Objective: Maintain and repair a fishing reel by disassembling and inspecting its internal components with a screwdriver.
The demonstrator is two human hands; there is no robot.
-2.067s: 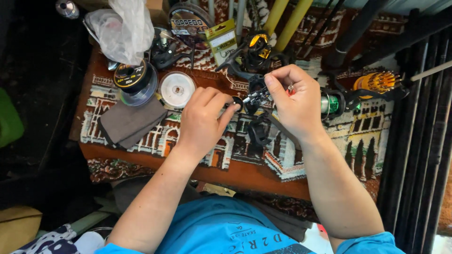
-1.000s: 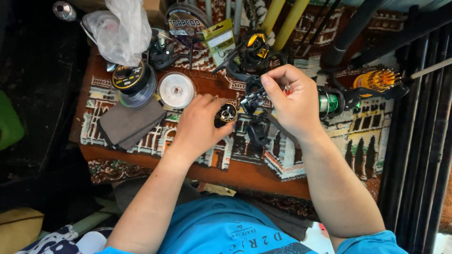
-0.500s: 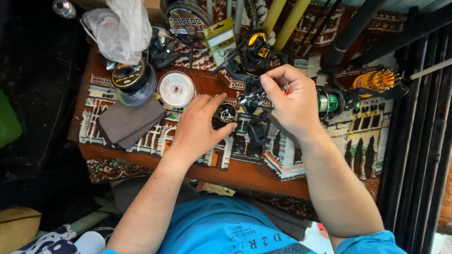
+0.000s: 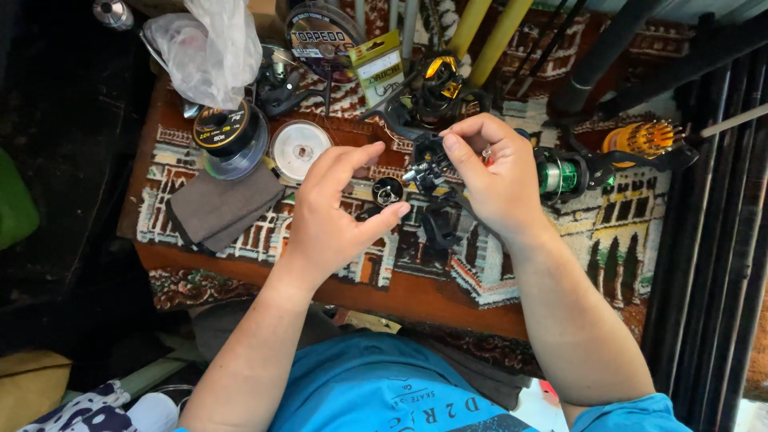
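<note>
Your left hand pinches a small round black part. Your right hand grips the dark reel body just beside it. Yellow-green card packet lies beyond, round line spool far left.

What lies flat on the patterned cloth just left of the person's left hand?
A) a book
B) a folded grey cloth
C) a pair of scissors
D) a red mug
B: a folded grey cloth lies on the patterned cloth, left of the left hand.
</note>
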